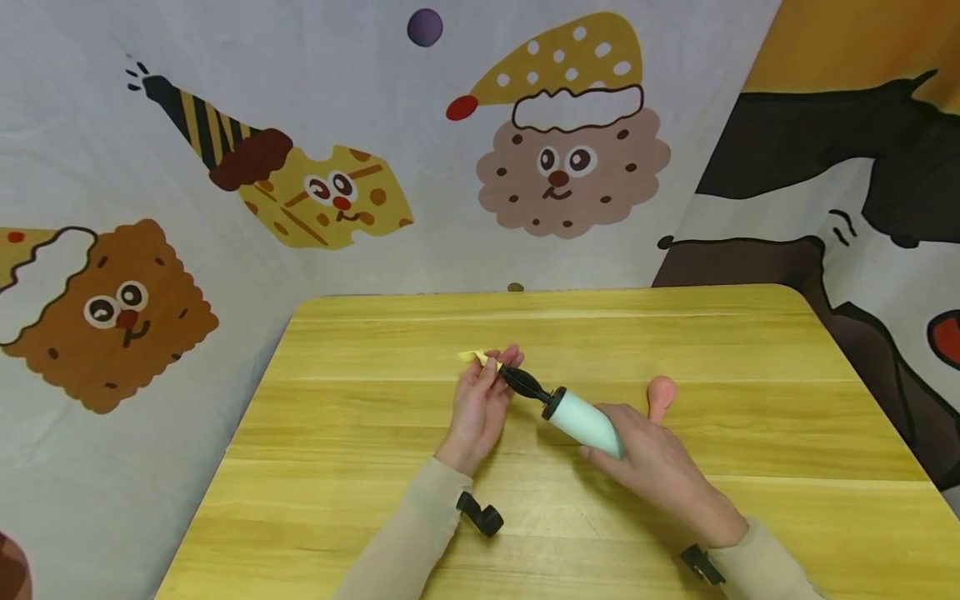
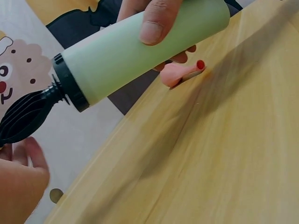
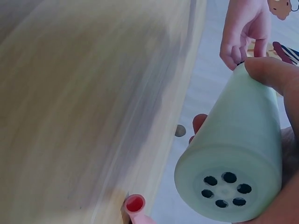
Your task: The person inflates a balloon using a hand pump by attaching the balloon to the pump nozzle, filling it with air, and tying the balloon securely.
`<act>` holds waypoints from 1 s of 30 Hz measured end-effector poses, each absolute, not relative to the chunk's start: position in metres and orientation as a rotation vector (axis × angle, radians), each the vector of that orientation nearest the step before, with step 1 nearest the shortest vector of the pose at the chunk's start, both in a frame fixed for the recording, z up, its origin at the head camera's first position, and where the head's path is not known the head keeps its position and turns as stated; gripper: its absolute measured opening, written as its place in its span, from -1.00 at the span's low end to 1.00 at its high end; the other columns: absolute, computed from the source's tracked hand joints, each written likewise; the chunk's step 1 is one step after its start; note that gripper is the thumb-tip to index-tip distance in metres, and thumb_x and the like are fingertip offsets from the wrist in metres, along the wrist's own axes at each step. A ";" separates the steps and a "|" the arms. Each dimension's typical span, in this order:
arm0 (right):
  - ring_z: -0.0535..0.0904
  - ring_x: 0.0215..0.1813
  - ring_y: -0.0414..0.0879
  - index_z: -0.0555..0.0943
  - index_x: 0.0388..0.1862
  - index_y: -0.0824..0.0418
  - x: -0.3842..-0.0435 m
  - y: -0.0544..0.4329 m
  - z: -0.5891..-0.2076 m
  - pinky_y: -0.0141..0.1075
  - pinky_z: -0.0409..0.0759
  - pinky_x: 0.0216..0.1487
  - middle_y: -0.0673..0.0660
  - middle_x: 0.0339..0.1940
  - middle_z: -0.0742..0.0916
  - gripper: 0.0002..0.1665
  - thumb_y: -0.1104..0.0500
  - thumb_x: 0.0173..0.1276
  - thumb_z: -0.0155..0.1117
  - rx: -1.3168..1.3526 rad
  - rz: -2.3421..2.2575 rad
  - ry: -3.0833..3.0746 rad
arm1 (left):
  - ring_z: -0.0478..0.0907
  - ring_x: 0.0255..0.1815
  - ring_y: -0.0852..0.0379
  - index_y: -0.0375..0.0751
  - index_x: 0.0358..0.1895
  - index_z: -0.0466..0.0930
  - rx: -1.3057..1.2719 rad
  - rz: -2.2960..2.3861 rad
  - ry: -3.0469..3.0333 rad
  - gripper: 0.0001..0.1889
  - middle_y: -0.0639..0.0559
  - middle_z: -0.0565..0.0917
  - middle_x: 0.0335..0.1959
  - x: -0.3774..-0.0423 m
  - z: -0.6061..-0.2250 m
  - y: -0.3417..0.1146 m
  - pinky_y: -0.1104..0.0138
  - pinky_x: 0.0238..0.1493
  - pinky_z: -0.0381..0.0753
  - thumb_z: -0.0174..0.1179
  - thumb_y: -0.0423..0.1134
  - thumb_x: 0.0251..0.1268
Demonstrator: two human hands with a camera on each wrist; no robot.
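My right hand (image 1: 652, 454) grips a mint-green balloon pump (image 1: 588, 423) round its barrel, tilted over the table. Its ribbed black nozzle (image 2: 25, 114) points up and left toward my left hand (image 1: 480, 408). There the fingers pinch a small, limp yellow balloon (image 1: 471, 356) right at the nozzle tip; the balloon's neck is hidden by the fingers. Several round holes show in the pump's end cap (image 3: 227, 191) in the right wrist view. A pink balloon (image 1: 662, 393), uninflated, lies on the table just beyond my right hand, its open mouth (image 2: 201, 65) facing the left wrist camera.
The wooden table (image 1: 337, 417) has rounded far corners. Behind it hangs a pale cloth (image 1: 442, 192) printed with cartoon biscuits and cheese. Black camera mounts (image 1: 480, 514) sit on both wrists, over beige sleeves.
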State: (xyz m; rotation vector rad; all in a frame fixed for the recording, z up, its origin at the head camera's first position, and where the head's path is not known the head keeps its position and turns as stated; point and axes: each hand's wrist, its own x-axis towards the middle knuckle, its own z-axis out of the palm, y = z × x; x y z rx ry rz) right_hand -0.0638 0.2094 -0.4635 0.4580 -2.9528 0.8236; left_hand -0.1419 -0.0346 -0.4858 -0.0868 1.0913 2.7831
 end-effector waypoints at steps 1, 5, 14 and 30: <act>0.58 -0.17 -0.12 0.57 0.25 0.20 -0.063 0.209 -0.464 -0.14 0.58 -0.29 0.11 -0.01 0.73 -0.30 -0.12 0.26 0.55 0.460 0.822 -2.949 | 0.58 0.30 -0.03 -0.19 0.06 0.41 -0.100 2.792 1.082 -0.88 -0.11 0.69 0.17 -0.142 -0.486 -0.034 0.19 0.38 0.47 -0.08 -0.25 0.71; 0.58 -0.17 -0.11 0.58 0.25 0.20 -0.062 0.209 -0.464 -0.13 0.58 -0.27 0.11 0.00 0.73 -0.30 -0.12 0.25 0.56 0.460 0.822 -2.940 | 0.61 0.24 -0.01 -0.19 0.03 0.42 -0.130 2.810 1.064 -0.85 -0.05 0.73 0.04 -0.139 -0.487 -0.032 0.20 0.36 0.49 -0.05 -0.20 0.71; 0.58 -0.17 -0.12 0.57 0.25 0.22 -0.060 0.209 -0.466 -0.14 0.58 -0.26 0.11 0.00 0.72 -0.29 -0.15 0.28 0.54 0.452 0.848 -2.930 | 0.62 0.20 0.00 -0.19 -0.01 0.55 -0.103 2.826 1.021 -0.83 -0.03 0.75 0.00 -0.136 -0.489 -0.029 0.19 0.38 0.46 -0.03 -0.24 0.69; 0.56 -0.24 -0.15 0.59 0.23 0.29 -0.059 0.198 -0.462 -0.16 0.58 -0.27 0.14 -0.08 0.73 -0.32 -0.06 0.28 0.56 0.502 0.846 -2.889 | 0.46 0.42 -0.22 -0.17 -0.08 0.64 -0.213 2.824 1.066 -0.83 -0.05 0.77 0.00 -0.136 -0.490 -0.022 0.14 0.42 0.43 0.05 -0.23 0.66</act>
